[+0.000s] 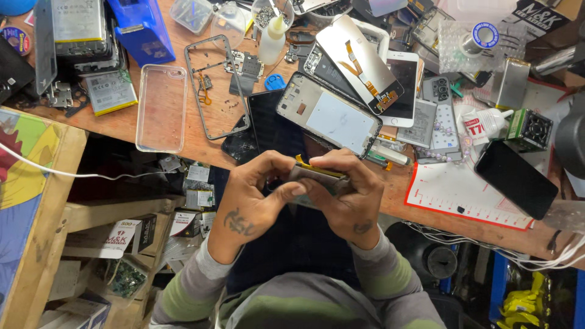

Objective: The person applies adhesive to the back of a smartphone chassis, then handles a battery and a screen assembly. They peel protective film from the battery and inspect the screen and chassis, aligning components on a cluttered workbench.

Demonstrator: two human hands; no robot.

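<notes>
Both hands meet below the desk's front edge, gripping one small phone part [317,175] that is grey with a yellow strip along its top. My left hand [256,198] curls round its left end, thumb pressed along the front. My right hand [350,195] covers the right end, fingers wrapped over it. Most of the part is hidden by the fingers. Just above the hands, a phone frame with a white back panel [329,116] lies tilted on a dark screen panel [268,125].
The wooden desk [201,149] is crowded with a clear phone case [161,109], a bare metal frame [214,85], a white phone [402,85], a black phone [515,178], a glue bottle [271,39], batteries [109,91] and a blue box [141,29]. Wooden shelves [116,210] stand at the left.
</notes>
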